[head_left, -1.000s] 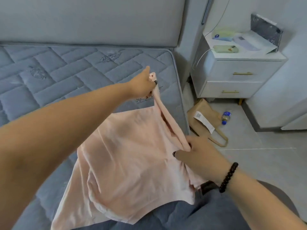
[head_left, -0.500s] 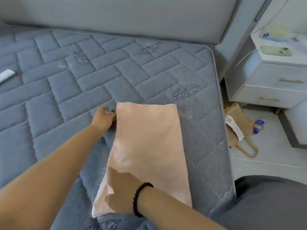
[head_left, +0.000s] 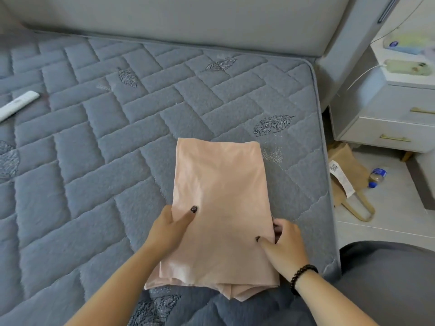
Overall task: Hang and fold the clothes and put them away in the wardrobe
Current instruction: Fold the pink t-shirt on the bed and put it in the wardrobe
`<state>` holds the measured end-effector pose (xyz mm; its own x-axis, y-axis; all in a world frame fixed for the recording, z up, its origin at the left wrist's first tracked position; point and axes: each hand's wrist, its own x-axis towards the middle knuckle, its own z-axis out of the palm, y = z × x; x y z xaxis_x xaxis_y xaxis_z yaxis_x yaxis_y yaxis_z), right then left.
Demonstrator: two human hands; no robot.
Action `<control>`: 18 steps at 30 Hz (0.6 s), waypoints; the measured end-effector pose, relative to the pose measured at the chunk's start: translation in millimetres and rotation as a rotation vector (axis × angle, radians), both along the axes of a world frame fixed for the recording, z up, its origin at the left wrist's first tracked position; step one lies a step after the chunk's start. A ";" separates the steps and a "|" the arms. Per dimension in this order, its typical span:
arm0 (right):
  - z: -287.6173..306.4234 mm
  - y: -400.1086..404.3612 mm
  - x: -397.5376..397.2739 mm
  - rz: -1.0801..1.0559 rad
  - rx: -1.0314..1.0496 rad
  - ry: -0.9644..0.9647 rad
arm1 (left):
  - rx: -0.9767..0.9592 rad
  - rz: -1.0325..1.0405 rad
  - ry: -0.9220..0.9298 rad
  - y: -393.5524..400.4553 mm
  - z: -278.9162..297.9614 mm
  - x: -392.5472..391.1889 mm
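Note:
A pale pink garment [head_left: 221,198] lies folded into a long narrow strip on the grey quilted mattress [head_left: 106,147], near its right edge. My left hand [head_left: 170,228] grips the strip's left edge about midway, thumb on top of the cloth and fingers under it. My right hand [head_left: 283,245], with a black bead bracelet on the wrist, pinches the right edge at the same height. Loose lower layers of the garment stick out at the near end.
A white remote control [head_left: 17,104] lies on the mattress at far left. A grey padded headboard [head_left: 188,17] runs along the back. Right of the bed stand a white nightstand [head_left: 395,109], a brown paper bag [head_left: 346,175] and a small bottle [head_left: 376,176] on the floor.
The garment went from held up and spread to folded lengthwise and flat on the mattress. Both hands moved to its two side edges at mid-length. The view swung left over the bed.

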<state>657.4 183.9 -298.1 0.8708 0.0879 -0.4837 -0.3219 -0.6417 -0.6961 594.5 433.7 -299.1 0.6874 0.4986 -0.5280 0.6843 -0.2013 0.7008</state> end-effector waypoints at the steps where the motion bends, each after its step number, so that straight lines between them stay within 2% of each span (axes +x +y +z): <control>1: -1.0 -0.5 -2.2 -0.005 0.041 0.048 | -0.003 -0.004 0.004 -1.5 0.8 -4.9; 5: -4.3 -5.5 -5.1 0.068 0.053 0.178 | 0.037 -0.045 0.016 -10.9 0.6 -26.7; 10: -0.4 -18.0 -7.3 0.184 -0.015 0.280 | -0.013 -0.064 -0.019 -22.9 7.3 -50.3; 14: 8.4 -27.8 -13.0 0.109 -0.012 0.427 | 0.071 -0.116 0.089 -40.2 16.5 -64.2; 18: 20.1 -45.8 -17.7 0.090 -0.065 0.421 | 0.102 -0.187 0.122 -70.7 31.2 -78.9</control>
